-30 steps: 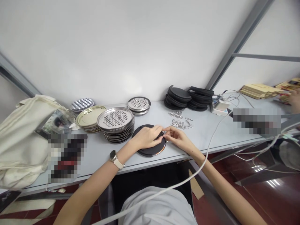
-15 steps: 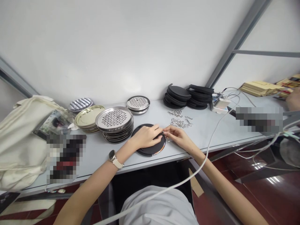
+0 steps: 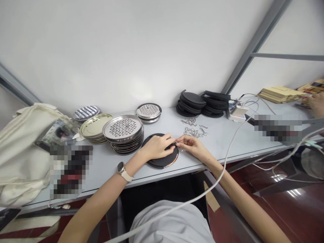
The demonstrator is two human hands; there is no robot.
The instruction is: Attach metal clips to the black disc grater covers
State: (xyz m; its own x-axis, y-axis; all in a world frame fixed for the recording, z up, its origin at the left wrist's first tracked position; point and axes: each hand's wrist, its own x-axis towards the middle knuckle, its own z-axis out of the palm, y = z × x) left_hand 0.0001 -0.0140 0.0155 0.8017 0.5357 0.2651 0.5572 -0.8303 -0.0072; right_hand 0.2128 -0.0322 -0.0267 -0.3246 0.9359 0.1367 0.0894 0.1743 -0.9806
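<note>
A flat black round disc (image 3: 168, 160) with a shiny rim along its lower right lies near the front edge of the table. My left hand (image 3: 159, 147) lies across it, palm down, its fingers bent over the disc's right side. At that edge my right hand (image 3: 189, 145) pinches a small metal clip, and part of a ring shows below the fingertips. The exact join between clip and disc is hidden by my fingers. Behind my right hand lie several loose metal clips with rings (image 3: 192, 132).
Left of the disc stands a stack of perforated metal discs (image 3: 123, 128), beside gold-coloured lids (image 3: 96, 125). Farther back are a smaller perforated stack (image 3: 149, 110) and black disc stacks (image 3: 193, 98). A white cable (image 3: 229, 152) crosses before me. Another person's hand (image 3: 317, 104) is at far right.
My hands stay almost in place at the disc's right edge, with only slight finger movement. The other person's hand at far right has shifted a little.
</note>
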